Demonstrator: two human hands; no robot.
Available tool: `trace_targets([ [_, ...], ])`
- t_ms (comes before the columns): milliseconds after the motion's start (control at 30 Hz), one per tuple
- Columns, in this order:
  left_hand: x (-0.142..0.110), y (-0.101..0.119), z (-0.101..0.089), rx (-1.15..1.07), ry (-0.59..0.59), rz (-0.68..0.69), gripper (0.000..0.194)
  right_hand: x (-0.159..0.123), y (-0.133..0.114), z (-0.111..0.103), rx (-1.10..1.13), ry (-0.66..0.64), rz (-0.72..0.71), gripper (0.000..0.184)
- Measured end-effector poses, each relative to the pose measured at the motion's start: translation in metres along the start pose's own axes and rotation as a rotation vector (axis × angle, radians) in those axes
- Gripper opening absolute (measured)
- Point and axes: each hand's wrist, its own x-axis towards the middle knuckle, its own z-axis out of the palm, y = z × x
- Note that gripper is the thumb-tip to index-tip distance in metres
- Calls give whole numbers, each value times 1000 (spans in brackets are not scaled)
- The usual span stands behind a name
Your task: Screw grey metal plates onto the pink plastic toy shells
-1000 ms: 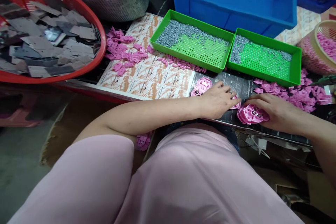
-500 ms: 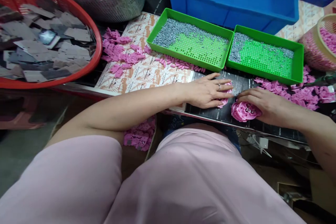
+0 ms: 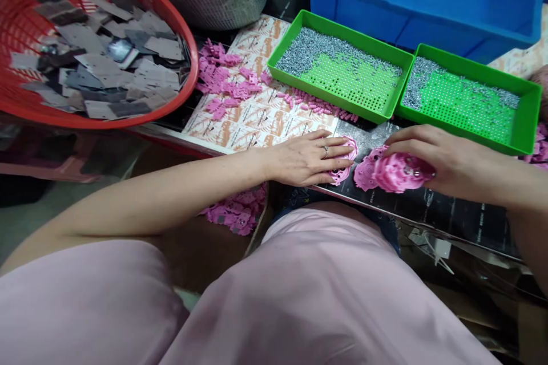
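Observation:
My left hand (image 3: 309, 158) lies palm down near the table's front edge, fingers stretched out over a flat pink plastic piece (image 3: 347, 161) that is partly hidden under them. To its right, my right hand (image 3: 428, 151) curls around a thick stack of pink plastic pieces (image 3: 396, 175) with small shiny metal bits on its side. Against the left of this stack, another flat pink piece (image 3: 363, 174) rests on the black surface. How the stack meets that piece is hard to make out.
Two green trays (image 3: 327, 88) (image 3: 466, 125) of small metal screws stand behind my hands. Loose pink parts (image 3: 225, 82) lie to the left, beside a red basket (image 3: 194, 68) of grey plates. Farther back are a pale green basket (image 3: 222, 0) and a blue bin (image 3: 419, 14).
The view has swung left. My left hand has slid left along the table with the pink piece under it. My right hand has raised and tilted its stack, and a separate flat piece now shows beside it.

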Motion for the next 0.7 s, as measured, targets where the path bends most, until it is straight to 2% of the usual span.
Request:
trace_targets([
  [100,0,-3,0,17,34,28,46,-28,8,-3,-49,-32,71,47],
  [267,15,2,-8,102,136,82,44,-58,9,16,-60,-118,142,47],
  [367,38,17,-12,127,154,-11,46,-58,7,22,-62,-129,170,46],
  [500,72,40,-12,172,105,-209,65,-56,8,22,-63,-135,192,43],
  [600,89,48,-11,213,53,-258,58,-63,7,22,-52,-128,223,46],
  [700,100,51,-11,207,16,-244,48,-74,5,24,-33,-114,238,45],
])
